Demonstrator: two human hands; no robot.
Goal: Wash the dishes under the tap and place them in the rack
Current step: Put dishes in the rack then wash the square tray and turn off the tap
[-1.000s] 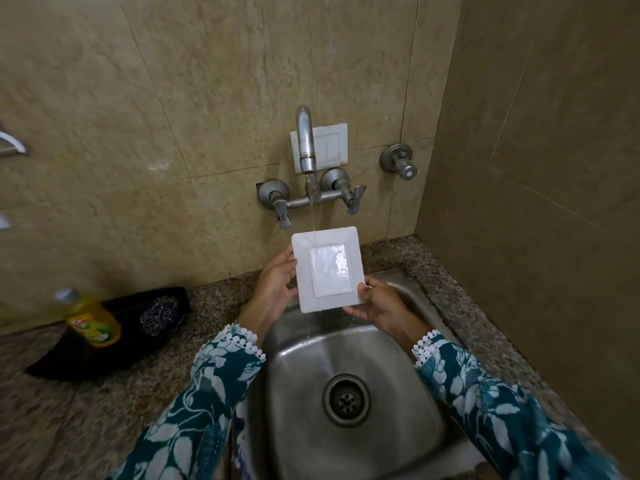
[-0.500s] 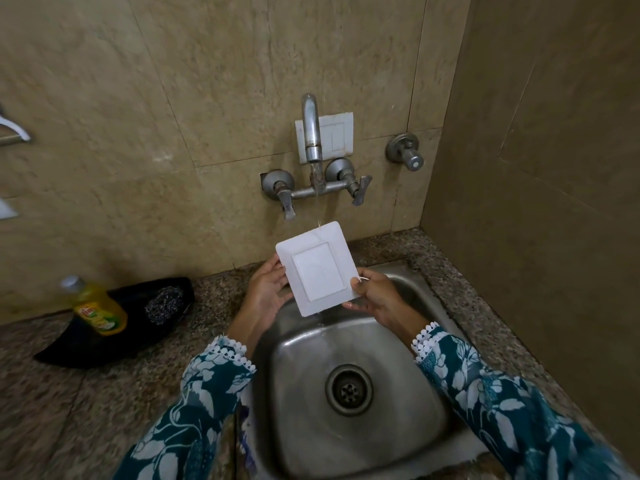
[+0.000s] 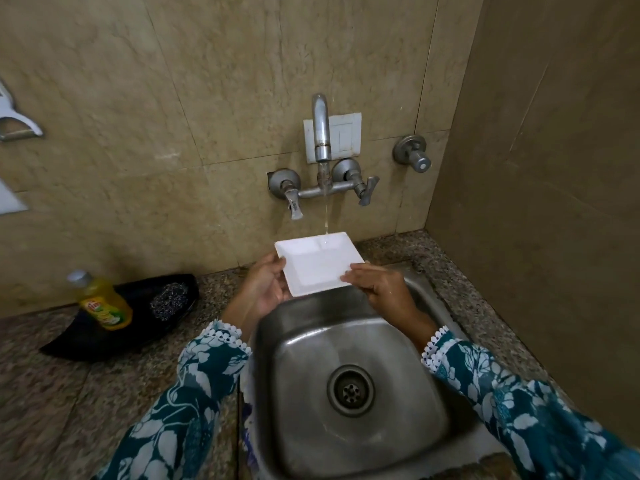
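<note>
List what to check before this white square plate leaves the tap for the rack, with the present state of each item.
1. Water running from the tap: ok, a thin stream lands on the plate's far edge.
2. Plate held on both sides: ok, left hand grips the left edge, right hand pinches the right corner.
3. Plate over the sink: ok, it is above the back rim, so runoff falls in.
4. Plate rinsed clean: cannot tell, the surface looks white, but residue is too fine to see.
5. Rack location and free slot: cannot tell, no rack is identifiable in view.
</note>
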